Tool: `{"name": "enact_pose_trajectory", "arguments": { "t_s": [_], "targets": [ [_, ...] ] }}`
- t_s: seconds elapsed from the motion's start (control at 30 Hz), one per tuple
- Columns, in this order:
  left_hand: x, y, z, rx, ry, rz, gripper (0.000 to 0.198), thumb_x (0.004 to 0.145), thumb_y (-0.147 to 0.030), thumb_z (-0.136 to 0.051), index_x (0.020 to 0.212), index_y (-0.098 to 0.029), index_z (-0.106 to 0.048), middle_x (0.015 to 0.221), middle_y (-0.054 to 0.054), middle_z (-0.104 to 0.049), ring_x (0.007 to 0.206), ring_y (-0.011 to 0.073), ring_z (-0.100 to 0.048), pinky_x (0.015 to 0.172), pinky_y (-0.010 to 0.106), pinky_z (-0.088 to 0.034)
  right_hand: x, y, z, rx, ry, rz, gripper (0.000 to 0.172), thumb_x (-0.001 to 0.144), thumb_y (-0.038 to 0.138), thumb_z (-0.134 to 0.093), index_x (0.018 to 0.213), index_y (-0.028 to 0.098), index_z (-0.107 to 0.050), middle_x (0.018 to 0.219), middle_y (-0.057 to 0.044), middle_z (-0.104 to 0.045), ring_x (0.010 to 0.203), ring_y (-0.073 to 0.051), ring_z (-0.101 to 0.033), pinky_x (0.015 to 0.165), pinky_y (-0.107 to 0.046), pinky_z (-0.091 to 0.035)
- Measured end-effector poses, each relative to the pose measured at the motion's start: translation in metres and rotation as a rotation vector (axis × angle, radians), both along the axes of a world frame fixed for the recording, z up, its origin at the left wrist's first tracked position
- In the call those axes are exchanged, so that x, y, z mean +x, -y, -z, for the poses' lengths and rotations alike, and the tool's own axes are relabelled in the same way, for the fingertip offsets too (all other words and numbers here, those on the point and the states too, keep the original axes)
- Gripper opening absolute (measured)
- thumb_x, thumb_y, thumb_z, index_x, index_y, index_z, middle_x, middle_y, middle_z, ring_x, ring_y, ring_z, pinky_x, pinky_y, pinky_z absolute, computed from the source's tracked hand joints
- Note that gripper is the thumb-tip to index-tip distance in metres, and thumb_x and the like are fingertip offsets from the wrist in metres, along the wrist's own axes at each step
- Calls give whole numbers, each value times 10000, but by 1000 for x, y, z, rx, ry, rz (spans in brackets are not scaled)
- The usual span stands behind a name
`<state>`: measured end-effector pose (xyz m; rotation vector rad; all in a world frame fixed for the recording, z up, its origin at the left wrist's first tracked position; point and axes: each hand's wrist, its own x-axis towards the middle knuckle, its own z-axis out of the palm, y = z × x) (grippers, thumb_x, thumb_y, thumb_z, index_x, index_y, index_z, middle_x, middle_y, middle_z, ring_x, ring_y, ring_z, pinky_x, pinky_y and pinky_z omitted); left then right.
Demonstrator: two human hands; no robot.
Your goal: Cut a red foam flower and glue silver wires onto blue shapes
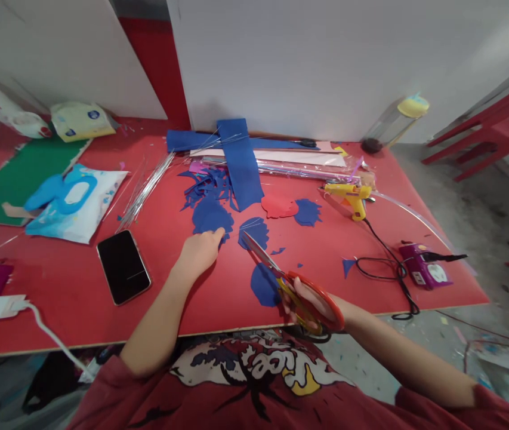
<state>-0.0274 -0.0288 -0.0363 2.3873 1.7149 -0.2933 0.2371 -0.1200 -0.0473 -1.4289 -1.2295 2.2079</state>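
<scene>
Right hand [310, 301]: gripping the scissors [281, 275], lower centre.
Scissors: slanting to upper left, tips over the middle blue piece [260, 232].
Middle blue piece: lying at frame centre, nearer the left hand [200, 254].
Left hand: touching the left blue piece [209, 215]; whether pinching, cannot tell.

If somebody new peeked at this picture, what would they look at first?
Probably the big scissors with red and yellow handles, held over the front middle of the bright red table. Next, perhaps, the blue cut pieces lying around the blades. The yellow glue gun also stands out, lying on the right side.
</scene>
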Motion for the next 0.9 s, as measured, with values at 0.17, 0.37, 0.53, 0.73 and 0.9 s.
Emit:
{"name": "enact_pose_trajectory", "arguments": {
  "t_s": [0.17, 0.37, 0.53, 0.73, 0.9],
  "targets": [
    [5, -4, 6, 1, 6, -10, 331, 818, -66, -325, 1072, -202, -488, 898, 89, -649, 778, 235, -646, 608, 290, -447, 3, 8, 11, -102, -109, -5, 614, 760, 751, -317, 760, 170, -516, 656, -32, -571, 465, -81, -500, 324, -163, -325],
    [5, -7, 11, 20, 1, -28, 319, 831, -90, -324, 1074, -207, -494, 895, 82, -644, 772, 206, -634, 599, 262, -424, 3, 11, 10, -128, -103, 17, 581, 781, 728, -314, 777, 181, -508, 649, -20, -555, 445, -74, -475, 310, -160, -319],
    [7, -9, 12, 21, 2, -32, 331, 836, -101, -319, 1081, -230, -501, 923, 66, -644, 794, 197, -625, 590, 251, -406, 2, 11, 6, -132, -107, 7, 587, 773, 740, -306, 762, 188, -506, 640, -15, -544, 436, -74, -457, 317, -170, -314],
    [8, -12, 15, 38, -7, -37, 336, 825, -101, -344, 1082, -235, -513, 916, 69, -638, 793, 209, -624, 575, 256, -394, 1, 11, 5, -111, -89, -1, 584, 785, 730, -294, 741, 187, -504, 622, -17, -536, 437, -78, -459, 319, -171, -315],
    [7, -14, 17, 51, -18, -42, 344, 828, -107, -344, 1095, -239, -515, 910, 69, -635, 798, 207, -619, 572, 255, -389, 1, 11, 5, -90, -52, -2, 592, 782, 735, -288, 742, 185, -503, 621, -17, -540, 454, -82, -477, 326, -169, -327]
  ]
}}
